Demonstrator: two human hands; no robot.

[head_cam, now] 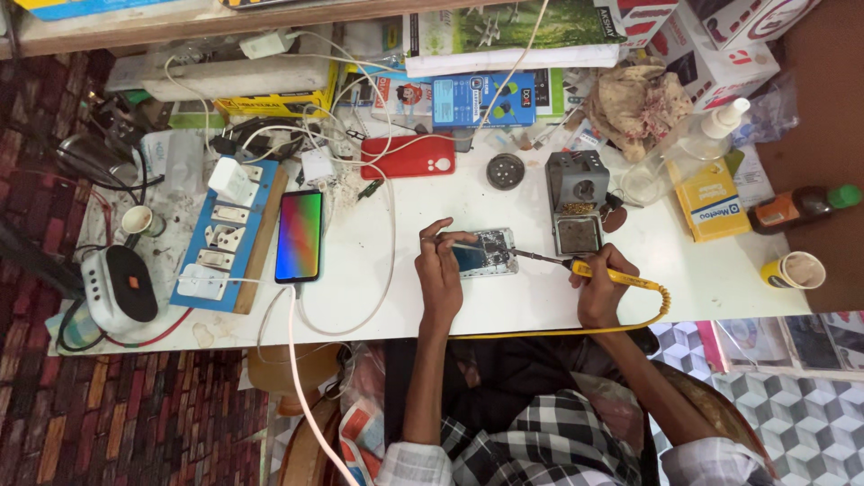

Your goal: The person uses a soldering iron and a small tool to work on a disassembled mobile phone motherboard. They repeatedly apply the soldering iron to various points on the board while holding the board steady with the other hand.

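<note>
Fingers [443,241] of left hand [439,274] pinning opened phone [483,252]; right hand [598,292] gripping yellow soldering iron [605,274], soldering underway, next touch needing steadiness.

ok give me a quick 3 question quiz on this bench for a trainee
1. True or false: the right hand holds a yellow-handled soldering iron with its tip at the opened phone.
2. What does the left hand do?
A. steadies the opened phone
B. lifts the red phone case
C. holds the paper cup
3. Which lies nearer the blue switch board: the lit phone or the solder stand?

Key
1. True
2. A
3. The lit phone, right beside the board.
</note>
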